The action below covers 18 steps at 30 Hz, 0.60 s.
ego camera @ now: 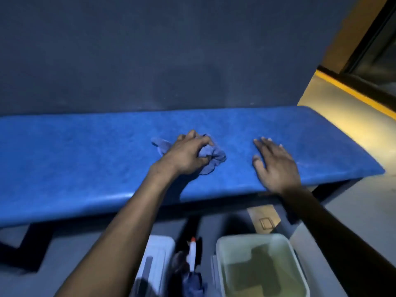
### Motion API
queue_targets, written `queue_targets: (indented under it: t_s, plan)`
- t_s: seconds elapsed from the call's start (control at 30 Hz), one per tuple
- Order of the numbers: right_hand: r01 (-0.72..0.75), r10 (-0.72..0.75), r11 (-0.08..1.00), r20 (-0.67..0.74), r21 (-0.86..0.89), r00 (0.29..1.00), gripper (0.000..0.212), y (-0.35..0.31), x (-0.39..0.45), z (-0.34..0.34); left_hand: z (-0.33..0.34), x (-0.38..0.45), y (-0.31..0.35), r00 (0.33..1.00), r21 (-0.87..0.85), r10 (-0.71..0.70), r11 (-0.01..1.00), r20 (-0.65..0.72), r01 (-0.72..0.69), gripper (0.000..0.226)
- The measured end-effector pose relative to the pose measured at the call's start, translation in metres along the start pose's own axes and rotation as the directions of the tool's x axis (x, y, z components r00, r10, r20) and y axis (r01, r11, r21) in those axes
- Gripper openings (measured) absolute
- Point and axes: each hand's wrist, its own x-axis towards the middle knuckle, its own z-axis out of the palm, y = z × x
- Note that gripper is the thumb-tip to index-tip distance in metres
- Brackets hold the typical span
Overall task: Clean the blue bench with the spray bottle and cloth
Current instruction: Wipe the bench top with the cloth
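Note:
The blue bench (85,159) runs across the view against a dark wall. My left hand (186,154) is shut on a crumpled blue cloth (214,156) and presses it on the seat near the middle. To its right, my right hand (276,166) lies flat on the seat with fingers spread and holds nothing. The spray bottle (192,252), white with an orange tip, stands below the bench between two containers, away from both hands.
A pale bucket (297,262) holding murky liquid stands on the floor at the lower right. A white container (158,260) sits to its left. The dark wall (150,50) rises behind the bench. A yellow-edged floor strip (355,94) runs at the far right.

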Motion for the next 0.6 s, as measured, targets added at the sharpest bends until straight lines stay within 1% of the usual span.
queue_targets:
  t_s: [0.03, 0.1, 0.17, 0.2, 0.23, 0.27, 0.3, 0.33, 0.37, 0.43, 0.53, 0.6]
  plan:
    - [0.008, -0.008, 1.000, 0.002, 0.003, 1.000, 0.067, -0.002, 0.000, -0.003, -0.005, -0.023, -0.001, 1.000, -0.014, -0.009, 1.000, -0.030, 0.009, 0.041]
    - [0.045, -0.045, 0.999, -0.009, 0.018, 0.999, 0.064, -0.011, -0.006, -0.012, -0.008, -0.076, -0.002, 0.983, -0.051, -0.059, 0.997, -0.171, 0.051, 0.046]
    - [0.103, -0.100, 0.992, -0.041, 0.071, 0.994, 0.059, -0.027, -0.011, -0.020, 0.001, -0.130, 0.001, 0.925, -0.117, -0.091, 0.992, -0.369, 0.052, 0.042]
    - [0.153, -0.148, 0.983, -0.049, 0.104, 0.988, 0.058, -0.039, -0.012, -0.021, 0.011, -0.153, 0.002, 0.873, -0.130, -0.093, 0.991, -0.478, 0.035, 0.037]
    - [0.208, -0.203, 0.970, -0.048, 0.129, 0.978, 0.058, -0.055, -0.012, -0.021, 0.024, -0.172, 0.002, 0.805, -0.123, -0.090, 0.992, -0.587, 0.022, 0.033]
    - [0.260, -0.257, 0.956, -0.036, 0.139, 0.966, 0.059, -0.074, -0.013, -0.018, 0.042, -0.188, -0.001, 0.734, -0.107, -0.089, 0.994, -0.673, 0.023, 0.030]
    - [0.305, -0.306, 0.942, -0.017, 0.139, 0.952, 0.060, -0.094, -0.013, -0.012, 0.063, -0.200, -0.006, 0.679, -0.094, -0.096, 0.995, -0.728, 0.039, 0.031]
    - [0.342, -0.346, 0.929, 0.003, 0.140, 0.938, 0.062, -0.112, -0.013, -0.006, 0.084, -0.210, -0.013, 0.652, -0.102, -0.119, 0.993, -0.749, 0.064, 0.036]
    - [0.369, -0.375, 0.918, 0.022, 0.143, 0.927, 0.062, -0.129, -0.014, 0.000, 0.105, -0.217, -0.020, 0.646, -0.128, -0.158, 0.987, -0.747, 0.093, 0.044]
    - [0.391, -0.402, 0.910, 0.062, 0.141, 0.914, 0.063, -0.149, -0.013, 0.007, 0.142, -0.226, -0.034, 0.666, -0.212, -0.255, 0.966, -0.701, 0.147, 0.051]
    - [0.368, -0.381, 0.920, 0.083, 0.138, 0.921, 0.064, -0.153, -0.010, 0.012, 0.193, -0.230, -0.061, 0.733, -0.342, -0.414, 0.903, -0.540, 0.259, 0.040]
    - [0.379, -0.392, 0.916, 0.088, 0.133, 0.916, 0.065, -0.152, -0.009, 0.016, 0.228, -0.233, -0.083, 0.757, -0.363, -0.508, 0.853, -0.411, 0.375, 0.037]
